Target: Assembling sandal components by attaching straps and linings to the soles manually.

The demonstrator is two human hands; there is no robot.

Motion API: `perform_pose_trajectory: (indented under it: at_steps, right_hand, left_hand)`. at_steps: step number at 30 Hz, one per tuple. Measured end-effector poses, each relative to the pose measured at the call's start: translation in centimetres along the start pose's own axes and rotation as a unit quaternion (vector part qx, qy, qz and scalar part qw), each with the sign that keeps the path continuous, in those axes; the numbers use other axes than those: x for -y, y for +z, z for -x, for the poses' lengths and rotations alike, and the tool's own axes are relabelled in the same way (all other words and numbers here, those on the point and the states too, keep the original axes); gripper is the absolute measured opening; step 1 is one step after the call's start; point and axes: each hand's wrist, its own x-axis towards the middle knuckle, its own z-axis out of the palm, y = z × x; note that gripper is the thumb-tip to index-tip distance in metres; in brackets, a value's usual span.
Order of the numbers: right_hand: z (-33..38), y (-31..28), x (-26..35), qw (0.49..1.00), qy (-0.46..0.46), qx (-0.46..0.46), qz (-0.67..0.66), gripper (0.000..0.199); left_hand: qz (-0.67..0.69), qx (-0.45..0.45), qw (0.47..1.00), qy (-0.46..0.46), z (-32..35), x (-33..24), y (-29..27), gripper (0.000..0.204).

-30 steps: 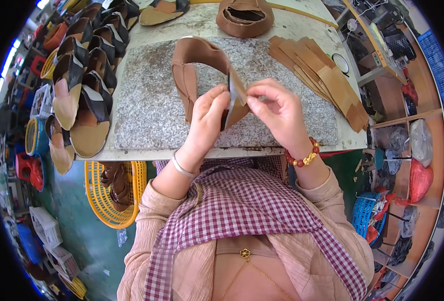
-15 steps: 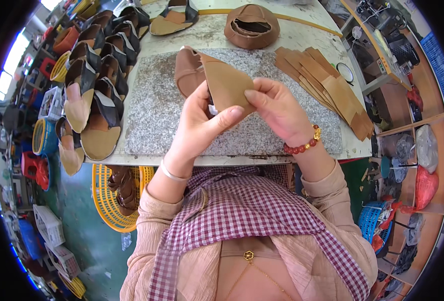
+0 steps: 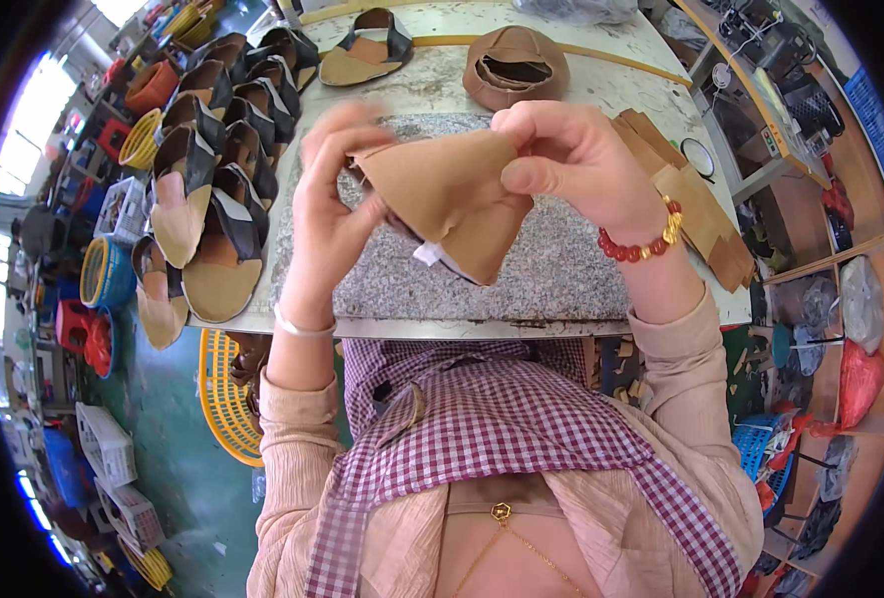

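A brown leather shoe upper (image 3: 447, 184) with a tan lining side is raised over the grey stone slab (image 3: 362, 284). A small white tag pokes out at its lower edge. My right hand (image 3: 591, 164), wearing a red bead bracelet, pinches the upper's right edge between thumb and fingers. At the opposite edge is my left hand (image 3: 327, 199), fingers apart and blurred, its thumb close to the leather. Whether that thumb touches is unclear. Beyond the slab sits a rounded brown leather piece (image 3: 517, 75) with a slit opening.
Several black and tan shoe uppers (image 3: 222, 239) line the table's left side, and a single one (image 3: 367, 50) lies at the back. Flat tan strips (image 3: 696, 204) are stacked at right, near a round white-rimmed object (image 3: 698, 156). A yellow basket (image 3: 227, 399) stands below the table's left edge.
The shoe upper has turned and tilted so its point hangs downward. My left hand has shifted left and spread its fingers. My right hand has moved up and right, still pinching.
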Motion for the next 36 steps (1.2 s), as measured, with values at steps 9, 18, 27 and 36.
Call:
perform_pose_trajectory:
  at_steps: [9,18,27,36]
  right_hand:
    - [1.3,1.7,-5.0,0.925,-0.064,-0.188,0.323,0.022]
    - [2.6,2.9,-7.3,0.949,0.185,-0.182,-0.180,0.024]
    - [-0.6,0.1,-5.6,0.842,0.049,-0.268,-0.466,0.027]
    - [5.7,0.3,-7.1,0.967,0.033,-0.098,-0.234,0.044]
  left_hand:
    - [-0.280,0.034,0.959,-0.019,0.3,-2.0,3.0,0.011]
    - [-0.160,0.062,0.980,-0.099,-1.4,3.5,0.9,0.012]
    - [0.212,0.274,0.840,-0.418,2.2,5.1,-3.8,0.053]
    - [0.434,0.039,0.833,-0.341,-1.1,10.9,2.6,0.045]
